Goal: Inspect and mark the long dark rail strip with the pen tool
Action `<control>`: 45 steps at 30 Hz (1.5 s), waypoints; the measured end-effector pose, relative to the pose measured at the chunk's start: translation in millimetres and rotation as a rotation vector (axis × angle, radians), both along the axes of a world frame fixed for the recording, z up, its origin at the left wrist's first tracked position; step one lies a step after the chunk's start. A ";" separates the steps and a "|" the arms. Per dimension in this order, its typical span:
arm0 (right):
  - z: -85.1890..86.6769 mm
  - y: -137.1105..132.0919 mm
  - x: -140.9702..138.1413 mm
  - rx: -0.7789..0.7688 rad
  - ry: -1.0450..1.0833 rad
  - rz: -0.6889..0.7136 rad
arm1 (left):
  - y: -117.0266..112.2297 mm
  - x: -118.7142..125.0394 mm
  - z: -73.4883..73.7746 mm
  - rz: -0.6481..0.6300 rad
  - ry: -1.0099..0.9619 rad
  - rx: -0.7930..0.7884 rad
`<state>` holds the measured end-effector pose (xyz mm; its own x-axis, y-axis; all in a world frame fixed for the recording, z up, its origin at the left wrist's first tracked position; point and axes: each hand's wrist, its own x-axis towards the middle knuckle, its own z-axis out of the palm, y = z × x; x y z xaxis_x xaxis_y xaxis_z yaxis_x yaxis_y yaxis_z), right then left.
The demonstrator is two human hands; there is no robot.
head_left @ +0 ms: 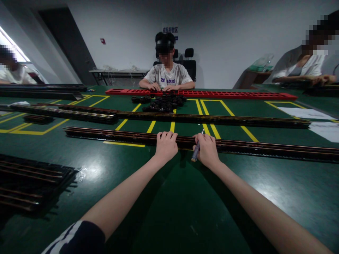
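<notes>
The bench (174,211) has a dark green, slightly glossy top marked with yellow lines (124,144), and fills the lower and middle frame. Across the centre, running to the right edge, lies a long black bar (265,148) with copper-toned strips; behind it lies a second dark bar (212,119). A bundle of dark lengths (84,113) lies at middle left, with dark channels (39,94) at upper left. At upper centre a red slotted frame (287,96) stretches sideways, a heap of small black parts (165,103) just before it. Lower left holds a dark stack (31,183); white sheets (325,131) lie at right.
</notes>
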<state>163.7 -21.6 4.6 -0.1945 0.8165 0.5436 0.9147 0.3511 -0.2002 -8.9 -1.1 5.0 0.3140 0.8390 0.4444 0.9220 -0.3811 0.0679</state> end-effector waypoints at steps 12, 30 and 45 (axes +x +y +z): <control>-2.1 2.0 0.8 0.025 0.003 0.008 | 0.5 -0.1 -0.3 -0.004 -0.004 0.014; -0.8 1.8 0.0 0.021 -0.017 -0.003 | -0.4 0.0 0.2 -0.004 -0.010 0.006; -1.7 2.3 0.2 0.020 -0.029 -0.010 | -1.1 0.2 0.6 0.004 0.007 0.010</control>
<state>163.9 -19.4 2.9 -0.2017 0.8075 0.5543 0.9235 0.3453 -0.1669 -8.7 -2.2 5.5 0.3137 0.8357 0.4508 0.9240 -0.3781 0.0579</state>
